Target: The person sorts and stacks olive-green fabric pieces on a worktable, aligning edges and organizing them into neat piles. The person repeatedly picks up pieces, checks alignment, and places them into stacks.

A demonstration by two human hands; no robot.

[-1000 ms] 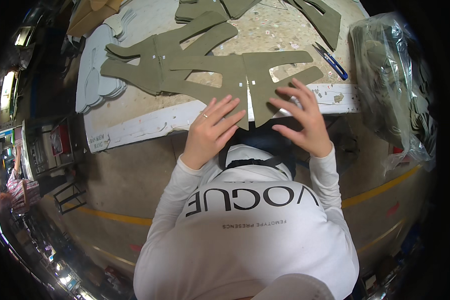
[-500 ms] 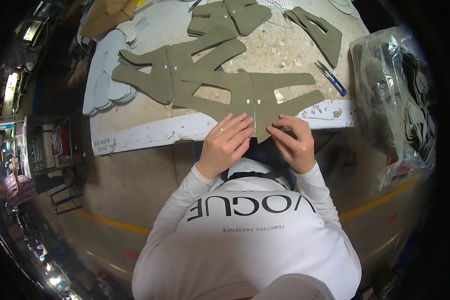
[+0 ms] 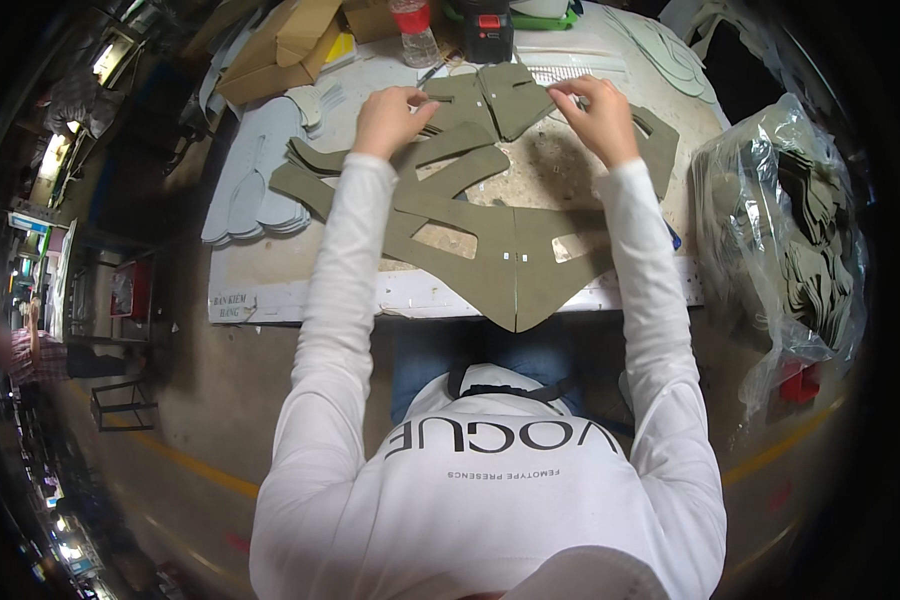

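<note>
Head view: both hands' fingers pinch the olive cut piece point(image 3: 498, 100), its long axis left-right.

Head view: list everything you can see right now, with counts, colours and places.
olive cut pieces: several, overlapping, table centre
far olive pieces: at least two, under both hands
grey-blue cut shapes: a stack, table's left side
cardboard boxes: at least two, brown, far left corner
plastic bottle: one, clear with red cap, far edge
black and red device: one, far edge
clear plastic bag: one, holding olive pieces, right of table
table: one, pale top, white front edge
left hand: on the far olive pieces
right hand: on the far olive pieces
</note>
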